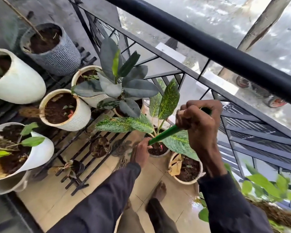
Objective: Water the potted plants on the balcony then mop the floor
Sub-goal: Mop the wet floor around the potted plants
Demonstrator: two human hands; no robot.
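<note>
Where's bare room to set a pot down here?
Bare tile between the black rack and the left sleeve. Open slats between the ribbed cream pot and the small dark pot. Crowded by the railing, where the left hand and right hand hold the green hose over the speckled plant.

green pole [166, 134]: smooth, plastic look, matt
handrail [208, 47]: black metal, smooth, faint sheen
ribbed pot [79, 120]: cream, glazed look, dirt-stained rim
grey pot [62, 56]: rough woven-pattern surface
floor tiles [57, 207]: beige, smooth, glossy
sleeves [99, 207]: dark matt cloth
plant rack [80, 189]: black metal slats
</note>
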